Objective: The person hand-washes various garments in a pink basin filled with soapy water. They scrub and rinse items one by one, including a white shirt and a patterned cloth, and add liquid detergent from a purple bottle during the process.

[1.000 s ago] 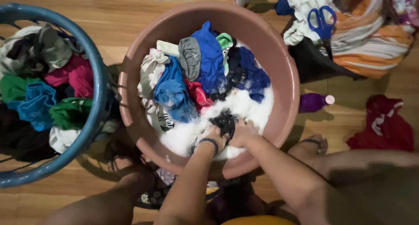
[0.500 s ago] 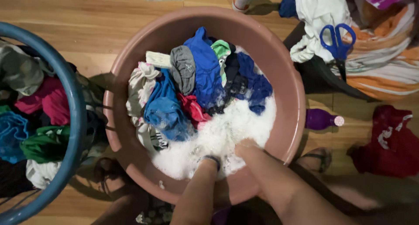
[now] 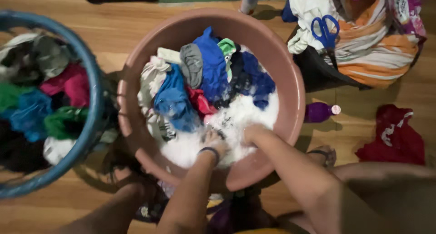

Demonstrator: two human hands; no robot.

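Observation:
A large pink basin [image 3: 290, 75] on the wooden floor holds white suds [image 3: 245, 113] and a heap of wet clothes: blue garments [image 3: 209, 66], a grey piece [image 3: 192, 63] and a red piece [image 3: 200, 101]. My left hand [image 3: 212, 139], with a dark band on the wrist, and my right hand [image 3: 253, 133] are pushed side by side into the suds at the near side of the basin. Their fingers are buried in foam. A scrap of dark cloth [image 3: 222, 133] shows between them.
A blue basket [image 3: 93, 93] full of coloured clothes stands at the left. At the right lie a purple bottle [image 3: 320, 111], a red garment [image 3: 393, 136], a striped cloth pile [image 3: 381, 52] with blue-handled scissors [image 3: 324, 27], and a sandal [image 3: 324, 154].
A second ago both hands held a dark garment above the suds. They have since pushed it down into the foam, and the view has drifted right.

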